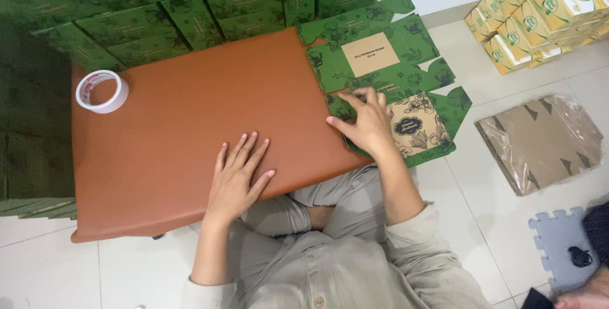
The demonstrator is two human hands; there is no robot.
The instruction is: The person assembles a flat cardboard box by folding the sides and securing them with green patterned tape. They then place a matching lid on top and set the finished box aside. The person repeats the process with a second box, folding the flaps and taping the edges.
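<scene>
left hand (pixel 238 176): flat, fingers spread, holding nothing, on brown board (pixel 190 118) at centre | right hand (pixel 365 122): fingers pressing, not gripping, flat green box blank (pixel 387 68), right of centre | tape roll (pixel 101 91): upper left

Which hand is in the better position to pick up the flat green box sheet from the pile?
The right hand, probably. It already lies on the pile of flat green box sheets beside the brown board. The left hand lies flat on the board, apart from the pile.
</scene>
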